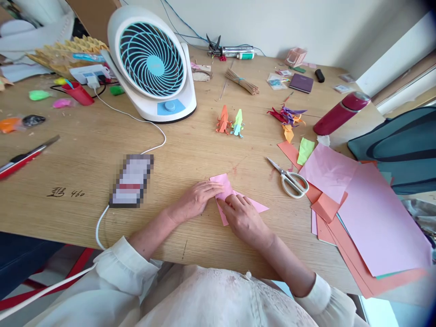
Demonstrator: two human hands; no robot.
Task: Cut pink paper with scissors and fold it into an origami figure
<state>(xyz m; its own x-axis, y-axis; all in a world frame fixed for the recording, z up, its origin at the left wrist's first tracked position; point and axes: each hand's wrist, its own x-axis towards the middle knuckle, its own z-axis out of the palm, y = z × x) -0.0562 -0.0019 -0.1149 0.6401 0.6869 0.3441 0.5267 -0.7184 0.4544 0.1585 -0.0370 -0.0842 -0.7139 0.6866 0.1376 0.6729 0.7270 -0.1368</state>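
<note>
Beneath the fingers lies folded pink paper on the bench. The left hand rests on it with fingers outstretched; the right hand curls over it, whether gripping I cannot tell. Scissors lie right of the fingers, a phone left, two paper figures beyond.

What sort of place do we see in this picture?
Probably a craft table, at home or in a small workshop; I cannot tell which. The partly folded pink paper, the small paper figures and the scissors suggest it.
</note>
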